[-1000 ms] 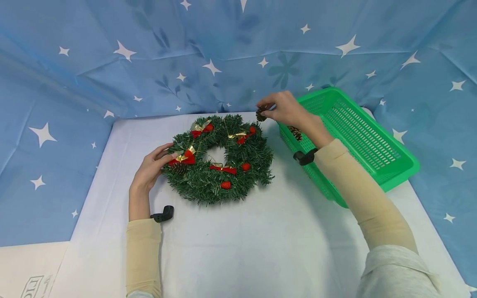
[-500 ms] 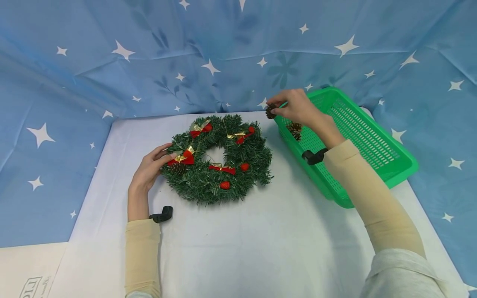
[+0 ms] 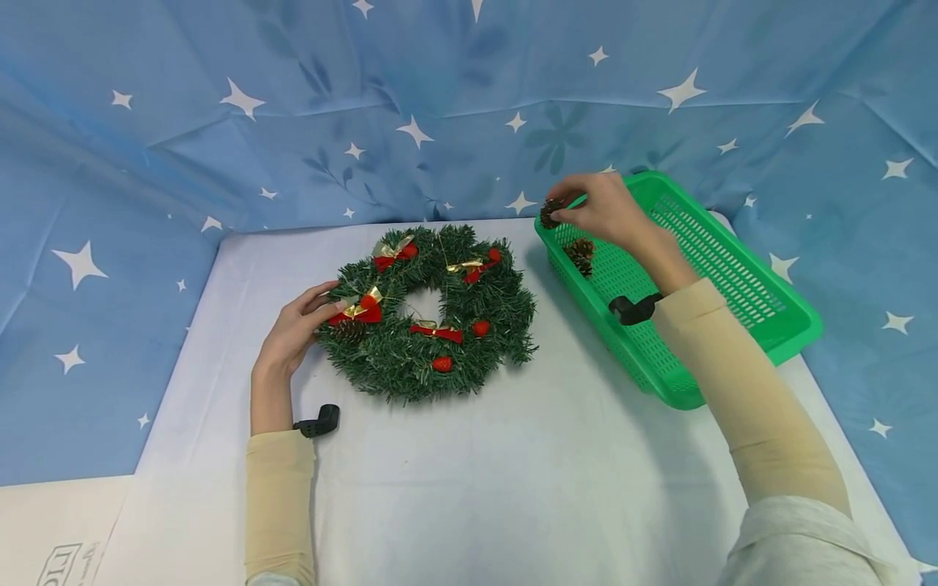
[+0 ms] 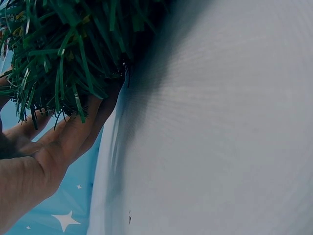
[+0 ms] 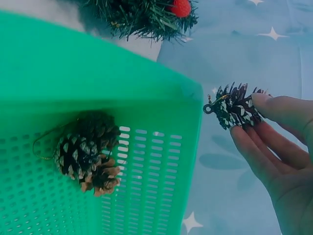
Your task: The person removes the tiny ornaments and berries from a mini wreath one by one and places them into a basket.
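Note:
A green tinsel wreath (image 3: 410, 378) with red-and-gold bows and red berries lies on the white cloth. At its left edge my left hand (image 3: 291, 330) grips it, thumb on top near a bow (image 3: 357, 311); in the left wrist view, the fingers (image 4: 80, 129) reach under the wreath's edge. My right hand (image 3: 608, 213) pinches a pine cone (image 3: 551, 214) at the far left corner of the green basket (image 3: 795, 334). This pine cone (image 5: 238, 106) has pale-tipped scales and a small ring with gold cord, seen in the right wrist view.
Several pine cones (image 5: 80, 154) rest together inside the basket, near its far left corner. One more pine cone (image 3: 348, 331) sits on the wreath, below the left bow. A blue star-patterned cloth (image 3: 440, 106) rises behind the table.
My right hand has moved right with the pine cone, from between wreath and basket to the basket's corner. The left hand keeps its place on the wreath.

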A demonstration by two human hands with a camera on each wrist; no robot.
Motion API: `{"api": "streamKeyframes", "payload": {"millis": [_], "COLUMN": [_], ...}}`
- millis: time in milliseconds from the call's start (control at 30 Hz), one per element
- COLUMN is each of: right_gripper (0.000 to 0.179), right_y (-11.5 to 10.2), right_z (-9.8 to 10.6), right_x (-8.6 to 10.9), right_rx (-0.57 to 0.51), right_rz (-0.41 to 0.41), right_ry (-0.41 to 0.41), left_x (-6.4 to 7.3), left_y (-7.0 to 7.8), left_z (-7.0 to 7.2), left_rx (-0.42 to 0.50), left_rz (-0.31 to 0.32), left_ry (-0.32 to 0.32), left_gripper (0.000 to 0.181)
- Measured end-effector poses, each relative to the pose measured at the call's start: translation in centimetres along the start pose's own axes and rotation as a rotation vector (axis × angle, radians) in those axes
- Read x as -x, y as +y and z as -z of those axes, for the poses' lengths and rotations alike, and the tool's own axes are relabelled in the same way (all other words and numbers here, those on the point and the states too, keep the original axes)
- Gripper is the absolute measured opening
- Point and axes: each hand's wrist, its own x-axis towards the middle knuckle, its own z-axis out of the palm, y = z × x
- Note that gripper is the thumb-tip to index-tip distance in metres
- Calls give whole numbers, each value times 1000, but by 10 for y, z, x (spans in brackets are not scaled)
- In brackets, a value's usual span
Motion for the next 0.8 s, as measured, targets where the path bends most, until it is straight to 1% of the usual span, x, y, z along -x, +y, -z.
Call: {"api": "streamKeyframes", "payload": {"millis": [100, 333, 567, 800], "right_gripper": [25, 22, 23, 26], "right_y": [3, 18, 35, 49], "right_z": [2, 4, 1, -7], "right_x": [3, 9, 19, 22], "right_rx": [-1, 15, 12, 32], "right_rz": [-13, -7, -52, -90], "right_ry": [10, 34, -2, -44], "left_x": [0, -1, -1, -1], "left_y": [0, -1, 0, 0], "left_z": [0, 0, 0, 0], "left_rx": [-1, 4, 3, 2], "left_rz": [-1, 0, 1, 6], "left_ry": [0, 2, 2, 3], "left_gripper": [72, 71, 72, 73]}}
